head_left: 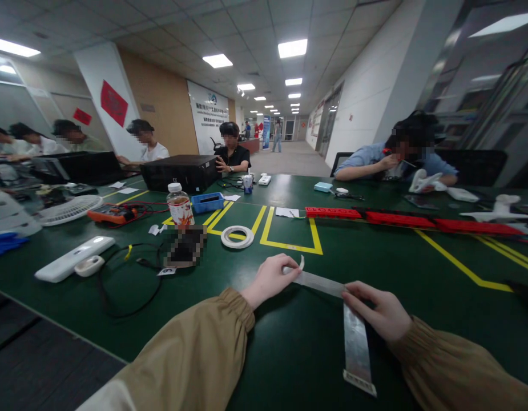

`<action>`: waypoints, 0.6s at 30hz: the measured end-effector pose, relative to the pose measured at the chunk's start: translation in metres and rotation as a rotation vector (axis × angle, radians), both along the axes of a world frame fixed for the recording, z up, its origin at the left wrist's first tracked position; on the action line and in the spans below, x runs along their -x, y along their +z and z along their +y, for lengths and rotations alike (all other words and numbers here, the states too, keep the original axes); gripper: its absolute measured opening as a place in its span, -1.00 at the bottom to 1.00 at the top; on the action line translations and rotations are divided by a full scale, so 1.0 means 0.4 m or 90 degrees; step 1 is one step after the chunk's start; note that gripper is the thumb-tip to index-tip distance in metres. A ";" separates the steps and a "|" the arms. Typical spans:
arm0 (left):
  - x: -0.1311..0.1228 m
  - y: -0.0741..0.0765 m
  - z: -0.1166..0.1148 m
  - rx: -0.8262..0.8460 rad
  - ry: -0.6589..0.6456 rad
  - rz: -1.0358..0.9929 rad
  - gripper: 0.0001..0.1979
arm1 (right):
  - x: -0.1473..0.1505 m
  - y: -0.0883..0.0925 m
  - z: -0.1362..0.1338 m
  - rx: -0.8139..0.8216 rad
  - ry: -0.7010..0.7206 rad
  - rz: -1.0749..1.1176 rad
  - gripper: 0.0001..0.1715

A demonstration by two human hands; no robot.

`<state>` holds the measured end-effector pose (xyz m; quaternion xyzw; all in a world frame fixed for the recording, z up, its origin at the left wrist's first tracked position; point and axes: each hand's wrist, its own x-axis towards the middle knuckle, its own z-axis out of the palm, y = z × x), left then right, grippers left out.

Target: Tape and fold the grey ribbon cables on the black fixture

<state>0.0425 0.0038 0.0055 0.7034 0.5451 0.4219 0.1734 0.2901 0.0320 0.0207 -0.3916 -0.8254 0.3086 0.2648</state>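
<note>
A long, silvery-grey flat ribbon cable (357, 339) runs between my two hands over the green table. My left hand (271, 279) pinches its far left end, where a small whitish tape-like piece (302, 263) sticks up past the fingertips. Farther right, my right hand (381, 311) grips the cable at a bend between thumb and fingers. From there the rest of it slants down toward me and ends in a darker, connector-like edge (359, 381). Beyond my left hand lies a roll of white tape (237, 237).
A drink bottle (180, 205), a blue tray (208, 202), an orange multimeter (112, 213) and a black cable (101, 285) lie to the left. Red strips (400, 219) cross the table's right side. Yellow tape marks the green table (306, 337). Several people sit around it.
</note>
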 end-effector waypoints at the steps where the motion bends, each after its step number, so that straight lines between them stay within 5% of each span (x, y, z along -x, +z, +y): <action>1: 0.001 -0.004 0.006 0.006 -0.015 -0.034 -0.81 | -0.001 0.000 0.001 -0.001 0.003 -0.007 -0.62; 6: 0.010 -0.020 0.021 0.057 -0.073 -0.170 -0.78 | -0.006 -0.005 0.007 -0.019 0.020 -0.024 -0.61; 18: 0.014 -0.003 -0.005 0.067 -0.070 -0.153 -0.86 | -0.016 -0.005 0.024 -0.066 0.062 -0.124 -0.60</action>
